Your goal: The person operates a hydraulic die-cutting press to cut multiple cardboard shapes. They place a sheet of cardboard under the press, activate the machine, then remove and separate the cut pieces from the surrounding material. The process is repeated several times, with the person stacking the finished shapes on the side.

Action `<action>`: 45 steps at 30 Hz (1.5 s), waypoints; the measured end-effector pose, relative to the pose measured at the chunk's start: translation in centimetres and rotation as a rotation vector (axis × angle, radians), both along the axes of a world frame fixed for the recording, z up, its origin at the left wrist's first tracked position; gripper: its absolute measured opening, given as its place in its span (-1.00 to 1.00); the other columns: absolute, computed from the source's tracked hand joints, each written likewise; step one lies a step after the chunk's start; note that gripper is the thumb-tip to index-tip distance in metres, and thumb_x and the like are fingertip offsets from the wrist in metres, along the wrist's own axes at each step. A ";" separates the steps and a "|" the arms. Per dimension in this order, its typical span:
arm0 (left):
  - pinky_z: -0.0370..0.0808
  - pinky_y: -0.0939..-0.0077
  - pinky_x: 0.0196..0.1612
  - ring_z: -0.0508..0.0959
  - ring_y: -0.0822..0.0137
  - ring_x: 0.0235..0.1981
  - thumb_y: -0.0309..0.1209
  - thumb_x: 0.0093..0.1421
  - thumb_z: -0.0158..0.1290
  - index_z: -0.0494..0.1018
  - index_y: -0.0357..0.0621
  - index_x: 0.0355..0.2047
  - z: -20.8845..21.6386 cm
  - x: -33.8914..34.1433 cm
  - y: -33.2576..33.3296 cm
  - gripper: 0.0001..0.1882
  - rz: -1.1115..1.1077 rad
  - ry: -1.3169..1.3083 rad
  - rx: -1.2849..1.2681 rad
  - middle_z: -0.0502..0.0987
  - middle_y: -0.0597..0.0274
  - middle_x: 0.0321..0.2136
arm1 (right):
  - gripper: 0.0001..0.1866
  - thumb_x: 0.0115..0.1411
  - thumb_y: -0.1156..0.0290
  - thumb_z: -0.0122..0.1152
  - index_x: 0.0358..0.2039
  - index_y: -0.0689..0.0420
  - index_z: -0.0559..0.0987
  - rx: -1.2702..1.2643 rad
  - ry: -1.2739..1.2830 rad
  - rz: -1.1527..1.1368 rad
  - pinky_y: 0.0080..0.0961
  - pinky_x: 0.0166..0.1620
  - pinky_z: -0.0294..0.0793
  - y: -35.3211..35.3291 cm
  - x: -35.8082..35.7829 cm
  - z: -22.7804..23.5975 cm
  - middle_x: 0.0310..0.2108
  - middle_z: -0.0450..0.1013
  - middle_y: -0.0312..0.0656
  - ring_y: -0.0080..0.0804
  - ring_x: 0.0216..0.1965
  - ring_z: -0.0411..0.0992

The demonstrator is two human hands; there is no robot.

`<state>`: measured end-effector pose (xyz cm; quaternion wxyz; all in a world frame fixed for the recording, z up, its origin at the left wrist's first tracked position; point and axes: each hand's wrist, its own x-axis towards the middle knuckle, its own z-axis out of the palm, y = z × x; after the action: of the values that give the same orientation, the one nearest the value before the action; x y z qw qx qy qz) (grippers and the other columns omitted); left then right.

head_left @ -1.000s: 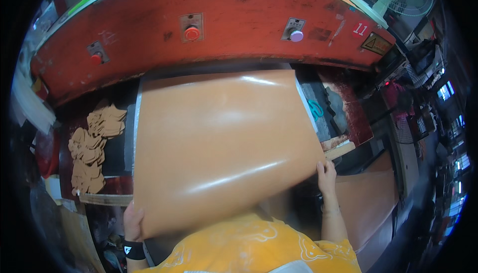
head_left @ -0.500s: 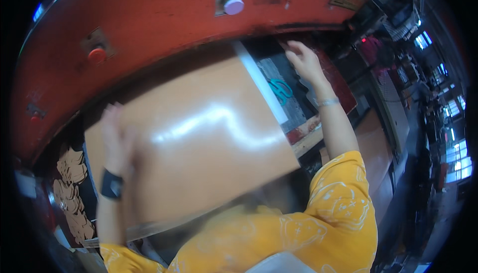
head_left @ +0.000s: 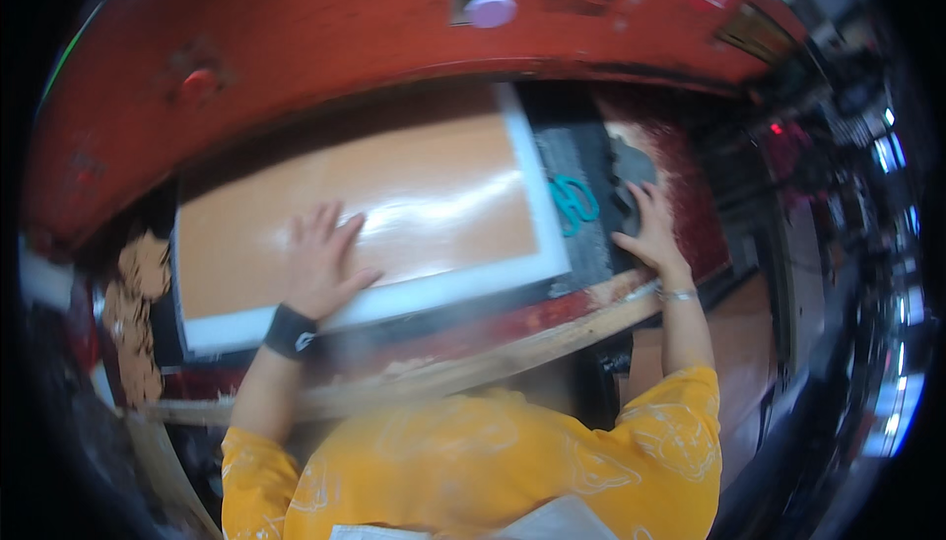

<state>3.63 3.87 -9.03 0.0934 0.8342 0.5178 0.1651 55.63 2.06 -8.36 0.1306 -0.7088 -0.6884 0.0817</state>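
A glossy tan sheet [head_left: 414,175] lies on a white board [head_left: 434,291], whose edge shows along the near and right sides. My left hand [head_left: 325,254], with a black band at the wrist, rests on the sheet's near part with fingers spread. Right of the board, my right hand [head_left: 650,230] is open, thumb and fingers apart, beside a dark grey flat piece with a jagged edge [head_left: 631,170]. Whether the fingertips touch that piece I cannot tell. Teal-handled scissors [head_left: 574,202] lie between the board and my right hand.
A red machine front [head_left: 345,28] with a pale knob [head_left: 491,10] spans the far side. Cut tan pieces [head_left: 138,303] are piled at the left. A wooden edge [head_left: 473,368] runs along the near side, and more tan sheet material [head_left: 734,333] is at the lower right.
The tan sheet has shifted away from me, baring the white board's near edge and the wooden edge. My left hand moved right onto the sheet; my right hand came nearer, beside the grey piece.
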 end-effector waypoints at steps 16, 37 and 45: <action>0.31 0.15 0.09 0.43 -0.02 -0.01 -0.41 0.00 0.20 0.50 -0.19 -0.18 -0.9 -21.3 -11.8 -0.67 0.347 -0.141 0.237 0.49 0.05 -0.11 | -0.12 -0.22 0.17 0.34 0.16 0.22 0.31 -0.100 1.021 0.250 -0.50 0.02 0.34 -3.5 -30.5 11.0 -0.06 0.37 -0.13 -0.37 -0.05 0.37; 0.42 0.31 -0.25 0.49 0.19 -0.34 -0.42 -0.14 0.28 0.49 -0.07 -0.57 -1.4 -25.0 -10.0 -0.84 0.149 -0.578 0.164 0.50 0.29 -0.48 | -0.36 -0.22 0.17 0.36 -0.03 0.01 0.50 0.285 0.047 0.338 -0.17 0.03 0.27 -0.7 -62.9 2.1 -0.17 0.33 0.03 -0.03 -0.05 0.29; 0.40 0.32 -0.27 0.47 0.19 -0.34 -0.44 -0.17 0.29 0.47 -0.09 -0.61 -1.2 -25.0 -9.9 -0.83 0.180 -0.606 0.109 0.47 0.30 -0.50 | -0.36 -0.21 0.18 0.37 -0.03 -0.01 0.49 0.227 0.052 0.315 -0.21 0.00 0.28 -0.8 -63.3 2.6 -0.19 0.31 0.01 -0.04 -0.08 0.29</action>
<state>-21.35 -5.98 -10.19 0.1833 0.7017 0.5287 0.4411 -7.72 1.21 -5.79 0.2132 -0.5708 -0.7918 0.0411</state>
